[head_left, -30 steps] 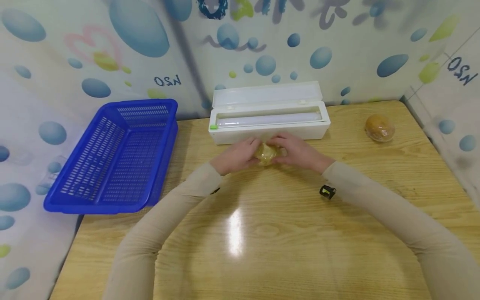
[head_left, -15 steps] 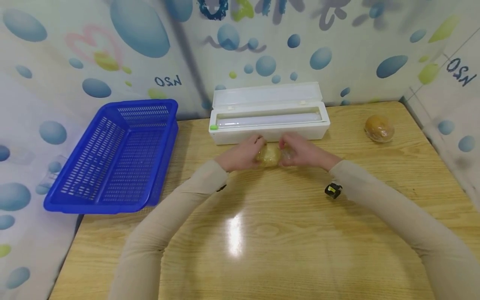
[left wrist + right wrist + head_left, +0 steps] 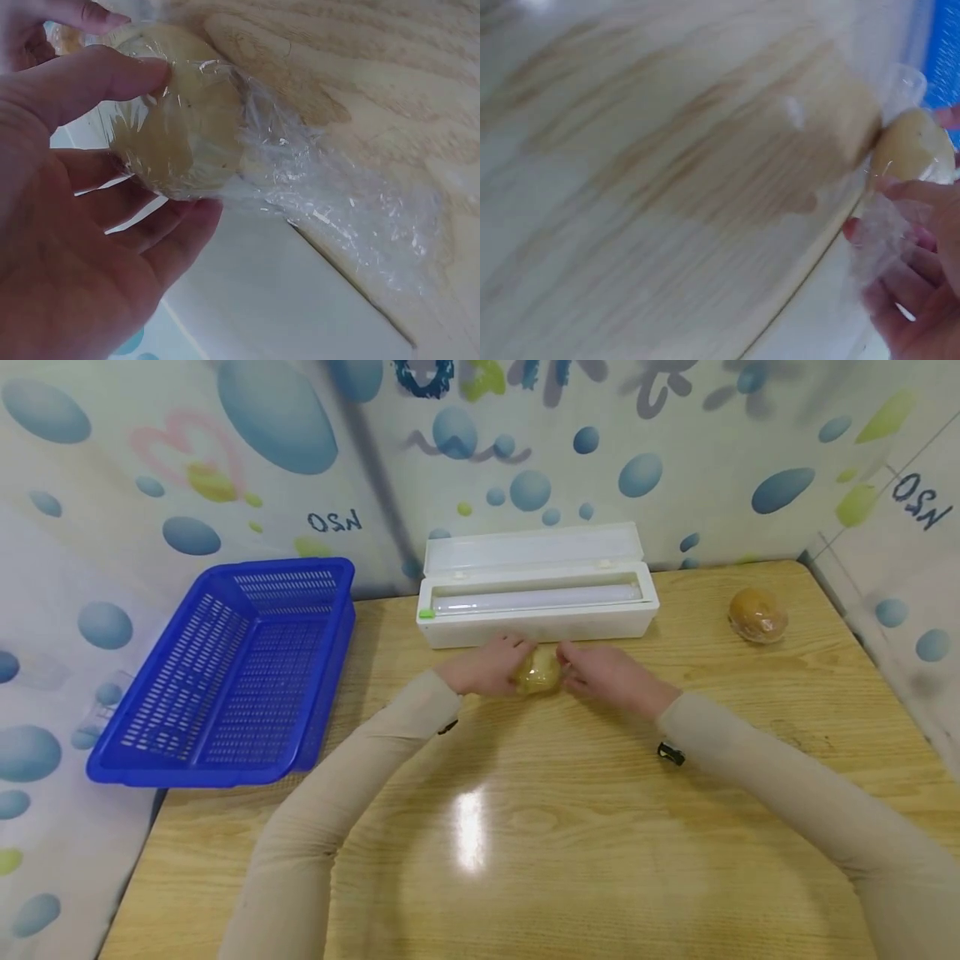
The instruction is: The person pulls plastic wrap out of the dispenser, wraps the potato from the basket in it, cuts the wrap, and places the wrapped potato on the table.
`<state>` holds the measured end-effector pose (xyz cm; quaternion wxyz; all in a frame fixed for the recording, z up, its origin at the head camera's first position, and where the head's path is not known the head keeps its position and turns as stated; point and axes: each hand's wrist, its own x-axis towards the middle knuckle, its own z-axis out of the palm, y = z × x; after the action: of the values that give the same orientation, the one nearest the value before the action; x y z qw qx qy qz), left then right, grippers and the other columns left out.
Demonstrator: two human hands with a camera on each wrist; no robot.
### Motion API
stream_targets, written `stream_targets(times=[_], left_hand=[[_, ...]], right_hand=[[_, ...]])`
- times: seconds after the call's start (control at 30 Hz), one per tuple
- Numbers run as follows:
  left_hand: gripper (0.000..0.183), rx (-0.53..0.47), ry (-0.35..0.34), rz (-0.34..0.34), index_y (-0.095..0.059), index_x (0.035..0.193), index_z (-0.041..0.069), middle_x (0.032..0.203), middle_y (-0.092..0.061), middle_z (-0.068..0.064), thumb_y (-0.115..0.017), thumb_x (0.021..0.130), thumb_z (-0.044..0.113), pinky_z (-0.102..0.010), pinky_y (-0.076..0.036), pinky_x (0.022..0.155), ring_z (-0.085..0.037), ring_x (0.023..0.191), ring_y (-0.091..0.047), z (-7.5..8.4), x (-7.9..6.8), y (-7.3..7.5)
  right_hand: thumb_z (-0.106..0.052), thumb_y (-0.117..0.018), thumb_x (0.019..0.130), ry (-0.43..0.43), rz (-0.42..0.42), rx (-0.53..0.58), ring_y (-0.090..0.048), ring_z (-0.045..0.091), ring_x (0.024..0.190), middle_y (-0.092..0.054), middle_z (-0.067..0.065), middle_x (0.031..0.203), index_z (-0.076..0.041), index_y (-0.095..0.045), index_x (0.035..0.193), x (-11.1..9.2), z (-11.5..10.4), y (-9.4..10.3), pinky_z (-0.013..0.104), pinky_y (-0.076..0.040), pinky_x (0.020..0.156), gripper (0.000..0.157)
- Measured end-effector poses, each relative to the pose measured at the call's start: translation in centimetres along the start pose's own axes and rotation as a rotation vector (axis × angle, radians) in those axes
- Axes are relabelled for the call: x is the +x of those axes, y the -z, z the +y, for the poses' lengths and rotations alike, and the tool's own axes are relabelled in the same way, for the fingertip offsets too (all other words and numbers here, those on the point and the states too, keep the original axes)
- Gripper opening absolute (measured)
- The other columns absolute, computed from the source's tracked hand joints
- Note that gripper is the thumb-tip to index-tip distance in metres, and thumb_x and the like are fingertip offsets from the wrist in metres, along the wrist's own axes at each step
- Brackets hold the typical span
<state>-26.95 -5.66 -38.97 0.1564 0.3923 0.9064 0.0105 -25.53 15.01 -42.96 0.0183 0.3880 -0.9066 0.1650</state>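
Between my two hands, in front of the white box, is a pale yellow potato (image 3: 540, 672) wrapped in clear cling film (image 3: 345, 202). My left hand (image 3: 489, 667) holds the potato from the left, its thumb (image 3: 131, 75) on one side and fingers round the other in the left wrist view. A loose, crumpled tail of film trails off the potato's other side in that view. My right hand (image 3: 613, 678) pinches gathered film at the right of the potato; the right wrist view shows this bunched film (image 3: 881, 236) between thumb and fingers.
The white cling film dispenser (image 3: 540, 627) stands against the wall, lid (image 3: 532, 550) raised, roll (image 3: 536, 597) inside. A blue plastic basket (image 3: 187, 775) sits at the left. An orange-brown round item wrapped in film (image 3: 757, 616) lies at the back right.
My right hand has drawn away to the right of the potato and now grips the film there. My left hand has shifted slightly right, still holding the potato.
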Motion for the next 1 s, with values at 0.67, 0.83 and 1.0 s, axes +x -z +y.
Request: stream_targets(times=[0.67, 0.83, 1.0], left_hand=[[0.059, 0.047, 0.079, -0.041, -0.036, 0.127, -0.001, 0.115, -0.048, -0.013, -0.058, 0.085, 0.034, -0.032, -0.036, 0.090, -0.023, 0.105, -0.045, 1.0, 0.6, 0.5], [0.060, 0.045, 0.086, -0.062, -0.034, 0.129, 0.000, 0.120, -0.046, -0.012, -0.057, 0.086, 0.035, -0.032, -0.035, 0.092, -0.023, 0.109, -0.044, 1.0, 0.8, 0.5], [0.061, 0.050, 0.047, -0.066, -0.036, 0.129, 0.001, 0.120, -0.048, -0.013, -0.060, 0.084, 0.034, -0.034, -0.031, 0.096, -0.025, 0.111, -0.043, 1.2, 1.1, 0.5]], right_hand=[[-0.010, -0.058, 0.084, 0.322, 0.069, -0.445, -0.059, 0.023, 0.077, -0.062, 0.012, 0.091, -0.002, -0.057, 0.093, -0.7, 0.5, 0.2, 0.036, -0.045, 0.069, 0.012], [-0.024, -0.053, 0.090, -0.158, 0.001, 0.215, -0.058, 0.023, 0.085, -0.063, 0.010, 0.092, -0.002, -0.062, 0.097, -0.2, 1.0, 1.2, 0.039, -0.046, 0.074, 0.025], [-0.029, -0.058, 0.087, -0.343, -0.238, 0.525, -0.054, 0.022, 0.084, -0.063, 0.009, 0.093, 0.000, -0.063, 0.100, 0.7, 1.7, 1.9, 0.036, -0.044, 0.073, 0.033]])
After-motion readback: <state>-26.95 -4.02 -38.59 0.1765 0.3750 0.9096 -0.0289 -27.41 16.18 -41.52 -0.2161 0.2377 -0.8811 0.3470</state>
